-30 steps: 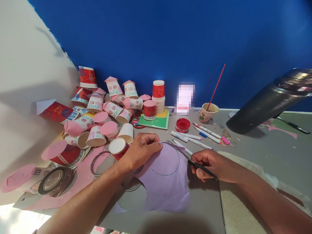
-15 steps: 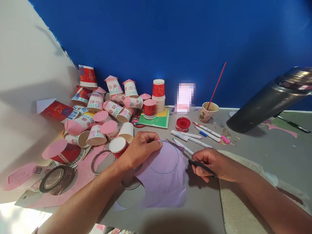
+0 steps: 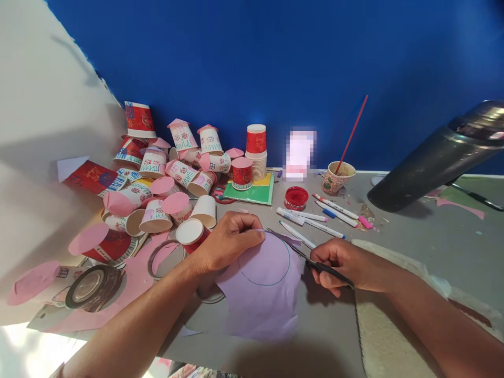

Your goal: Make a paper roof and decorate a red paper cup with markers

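Observation:
My left hand pinches the upper left edge of a sheet of purple paper between thumb and fingers. A circle is drawn on the sheet in a blue-green line. My right hand is closed around the black handles of a pair of scissors. The blades point up and left, at the paper along the circle's upper right edge, their tips close to my left fingers. A narrow purple strip stands off beside the blades.
Decorated paper cups with pink paper tops are heaped at the left. Several markers, a red round lid and a cup with a red stick lie beyond my hands. A dark flask leans at the right. Tape rolls sit lower left.
The scissor blades have shifted slightly along the top of the circle toward my left fingers. The paper's lower part has swung a little left. My left hand keeps its pinch.

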Demonstrator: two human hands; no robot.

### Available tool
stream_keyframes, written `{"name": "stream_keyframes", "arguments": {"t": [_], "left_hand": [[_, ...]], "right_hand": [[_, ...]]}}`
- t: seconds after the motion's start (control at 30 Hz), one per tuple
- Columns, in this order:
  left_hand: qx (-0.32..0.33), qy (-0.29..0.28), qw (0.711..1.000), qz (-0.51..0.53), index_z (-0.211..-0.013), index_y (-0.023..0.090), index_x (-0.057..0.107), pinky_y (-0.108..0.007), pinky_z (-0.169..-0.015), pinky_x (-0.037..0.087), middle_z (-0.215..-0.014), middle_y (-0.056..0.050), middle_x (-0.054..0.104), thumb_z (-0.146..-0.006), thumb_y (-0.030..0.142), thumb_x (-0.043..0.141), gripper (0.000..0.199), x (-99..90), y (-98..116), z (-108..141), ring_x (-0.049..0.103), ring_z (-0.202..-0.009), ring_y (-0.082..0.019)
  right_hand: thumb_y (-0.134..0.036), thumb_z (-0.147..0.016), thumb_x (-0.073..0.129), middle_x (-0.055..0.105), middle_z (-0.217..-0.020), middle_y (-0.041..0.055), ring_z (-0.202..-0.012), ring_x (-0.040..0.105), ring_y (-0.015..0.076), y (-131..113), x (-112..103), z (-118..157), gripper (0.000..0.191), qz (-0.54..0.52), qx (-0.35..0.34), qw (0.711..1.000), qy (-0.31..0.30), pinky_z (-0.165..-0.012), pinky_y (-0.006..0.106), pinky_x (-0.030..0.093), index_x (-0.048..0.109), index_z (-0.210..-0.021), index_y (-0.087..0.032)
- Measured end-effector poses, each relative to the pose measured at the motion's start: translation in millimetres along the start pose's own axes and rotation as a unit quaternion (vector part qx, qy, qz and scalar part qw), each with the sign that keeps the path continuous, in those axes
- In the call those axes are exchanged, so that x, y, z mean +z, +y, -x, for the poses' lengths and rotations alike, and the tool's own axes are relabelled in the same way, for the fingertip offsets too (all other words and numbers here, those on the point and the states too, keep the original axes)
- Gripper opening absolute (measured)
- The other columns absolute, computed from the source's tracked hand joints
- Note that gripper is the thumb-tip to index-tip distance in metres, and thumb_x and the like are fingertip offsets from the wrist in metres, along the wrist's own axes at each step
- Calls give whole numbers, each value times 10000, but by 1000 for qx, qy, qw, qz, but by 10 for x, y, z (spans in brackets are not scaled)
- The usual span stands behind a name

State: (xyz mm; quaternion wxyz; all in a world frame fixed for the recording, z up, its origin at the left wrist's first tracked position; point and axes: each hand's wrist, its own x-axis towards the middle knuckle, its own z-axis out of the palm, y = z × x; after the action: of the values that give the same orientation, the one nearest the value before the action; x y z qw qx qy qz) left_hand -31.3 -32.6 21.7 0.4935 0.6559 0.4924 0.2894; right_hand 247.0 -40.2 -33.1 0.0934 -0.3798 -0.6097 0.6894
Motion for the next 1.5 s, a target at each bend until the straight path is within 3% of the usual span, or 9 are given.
{"name": "stream_keyframes", "arguments": {"t": [0.47,1.23,1.5], "left_hand": [[3,-58,998,7,-603,169,556,-237,-503,253,-570,49,436,-770,271,612,204,23,-37,-2,346,-554,-82],[9,-64,997,-32,-618,161,574,-229,-498,252,-576,54,437,-796,283,616,220,3,-48,-12,351,-559,-76],[-19,-83,996,-20,-613,157,586,-206,-474,262,-566,52,455,-785,304,650,235,-31,-34,5,374,-544,-68]], "right_hand": [[-724,-673,781,620,-542,-4,-508,506,113,-51,7,14,573,51,25,998,9,-504,224,283,591,-669,-184],[-658,-702,774,599,-520,-5,-495,497,112,-90,16,35,504,47,21,999,7,-503,234,290,625,-648,-180],[-599,-706,766,621,-515,-2,-497,507,119,-106,15,54,441,64,36,997,14,-512,240,309,631,-635,-184]]}}
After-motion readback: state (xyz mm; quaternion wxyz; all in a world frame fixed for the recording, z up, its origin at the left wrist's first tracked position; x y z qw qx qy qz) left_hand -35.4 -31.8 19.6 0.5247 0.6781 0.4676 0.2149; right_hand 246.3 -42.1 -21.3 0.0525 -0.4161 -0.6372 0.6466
